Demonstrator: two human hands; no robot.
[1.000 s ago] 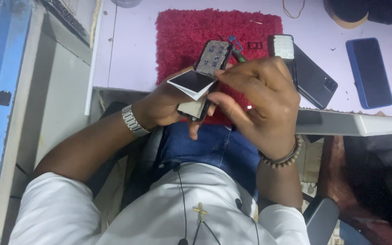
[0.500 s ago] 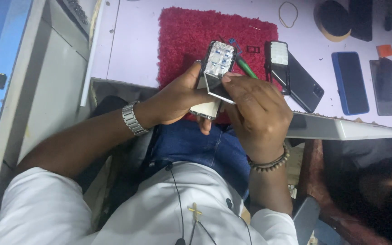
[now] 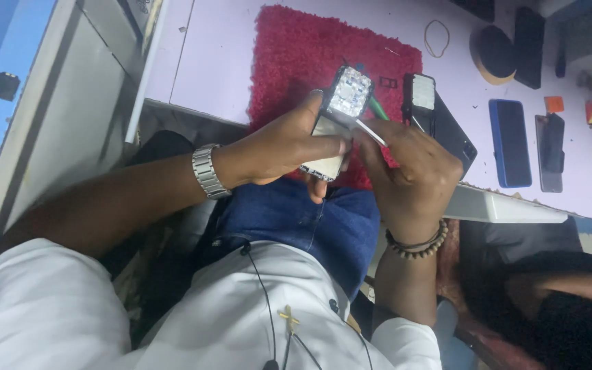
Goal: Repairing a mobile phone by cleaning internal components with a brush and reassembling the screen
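An opened mobile phone (image 3: 337, 120) sits at the centre of the frame, just above the person's lap and over the near edge of the red mat (image 3: 296, 62) on the pale worktop (image 3: 207, 62). Its long axis runs from lower left to upper right, the bright exposed keypad end tipped up and away from the body. The left hand (image 3: 279, 147) comes in from the left and is clenched around the phone's lower half, thumb lying across its face. The right hand (image 3: 409, 175) comes in from the right, fingers pinched on a thin white sliver (image 3: 370, 132) — strip or tool, too small to tell — whose tip meets the phone's right edge near mid-length. So both hands are on the phone. Just beside it, to the right on the worktop, lies a dark phone (image 3: 440, 120) — a blue phone (image 3: 510, 142) farther right.
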